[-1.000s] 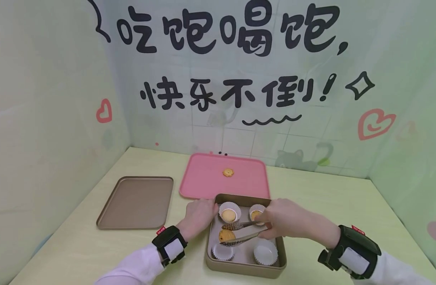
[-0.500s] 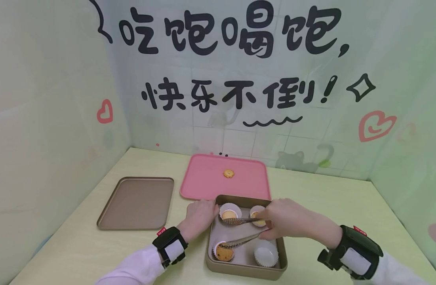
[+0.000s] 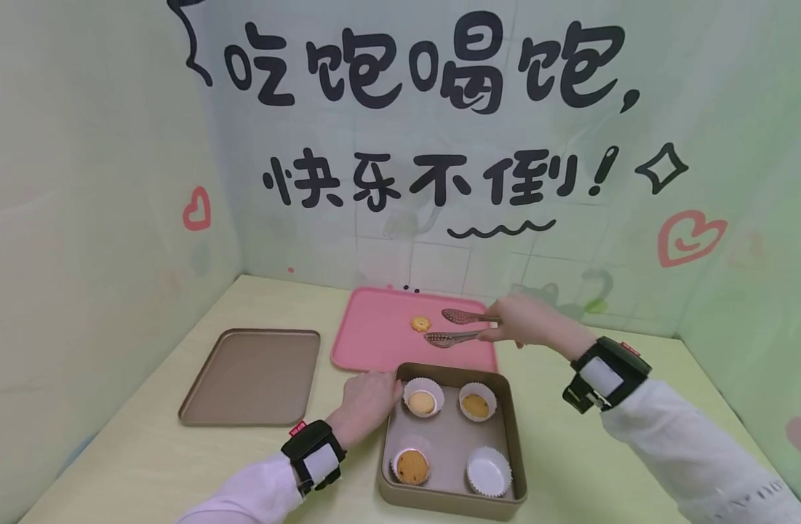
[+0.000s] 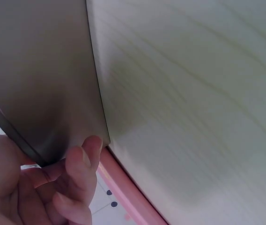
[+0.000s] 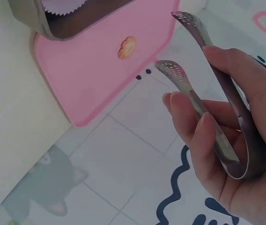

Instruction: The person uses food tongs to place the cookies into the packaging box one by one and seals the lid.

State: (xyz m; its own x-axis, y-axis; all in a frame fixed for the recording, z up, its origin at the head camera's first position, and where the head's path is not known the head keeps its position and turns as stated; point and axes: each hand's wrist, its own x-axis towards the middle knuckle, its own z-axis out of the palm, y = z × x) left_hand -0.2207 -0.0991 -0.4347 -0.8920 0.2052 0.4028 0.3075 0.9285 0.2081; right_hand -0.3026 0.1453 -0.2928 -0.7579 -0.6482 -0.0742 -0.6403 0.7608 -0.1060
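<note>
In the head view, the left hand (image 3: 369,400) is at the far-left corner of a deep, brownish metal box (image 3: 449,502) with rounded corners, its grip curled at the rim. Inside the box, which stands on the pale wood-grain desk (image 3: 577,458), are four white fluted paper cups (image 3: 488,471): a pale round cookie (image 3: 422,402) is in the far-left one, a golden cookie (image 3: 475,405) in the far-right, and a dark-flecked brown cookie (image 3: 412,466) in the near-left; the near-right cup shows its white bottom. Beyond the box, a flower-shaped golden cookie (image 3: 420,324) lies on a rectangular pink tray (image 3: 374,327). Over that tray's right part, the right hand (image 3: 527,320) holds silvery metal tongs (image 3: 449,339) with perforated tips, which point toward the flower-shaped cookie and stand apart. A flat brown tray (image 3: 249,378) lies to the left. In the left wrist view, the left hand's fingers bend against the box's outer corner, the grip closed about its edge. In the right wrist view, the right hand's grip wraps the tongs, thumb and fingers on opposite arms, the two tips well parted.
</note>
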